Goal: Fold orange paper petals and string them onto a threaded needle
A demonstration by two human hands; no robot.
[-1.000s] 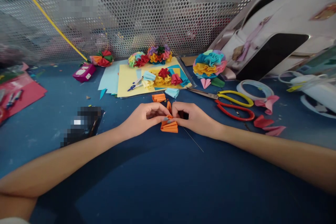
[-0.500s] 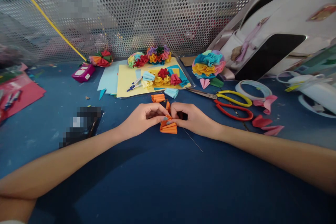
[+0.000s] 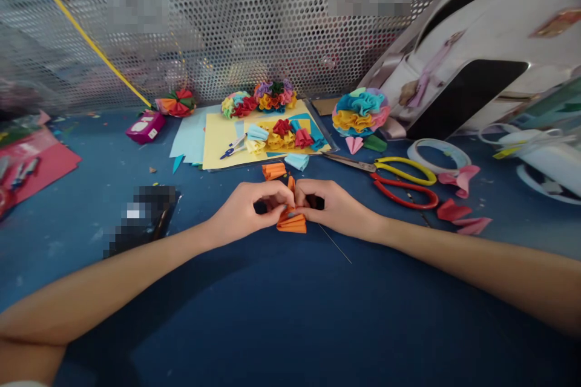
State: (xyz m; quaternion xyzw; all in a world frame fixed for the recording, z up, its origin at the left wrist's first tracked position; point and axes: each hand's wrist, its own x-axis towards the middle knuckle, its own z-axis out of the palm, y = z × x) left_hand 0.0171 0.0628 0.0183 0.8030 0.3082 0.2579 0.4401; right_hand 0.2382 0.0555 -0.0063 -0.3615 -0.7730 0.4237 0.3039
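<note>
Between my two hands is a pleated orange paper piece (image 3: 292, 224), its folds fanning toward me. My left hand (image 3: 254, 208) pinches its upper part with thumb and index finger. From the other side my right hand (image 3: 333, 208) pinches the same piece, and the fingertips of both hands nearly meet. A thin wire (image 3: 334, 243) sticks out below my right hand toward the lower right. Just beyond my fingers lie another folded orange piece (image 3: 274, 171) and a light blue folded piece (image 3: 296, 161).
Scissors (image 3: 385, 175) and a tape roll (image 3: 439, 155) lie to the right, before a phone (image 3: 467, 97) leaning on a bag (image 3: 499, 24). Paper flowers (image 3: 361, 112) and yellow sheets (image 3: 218, 139) lie at the back. A dark phone (image 3: 149, 211) is at the left.
My left thumb and fingertips have shifted slightly on the orange piece, closer to my right fingertips. My right hand has hardly moved.
</note>
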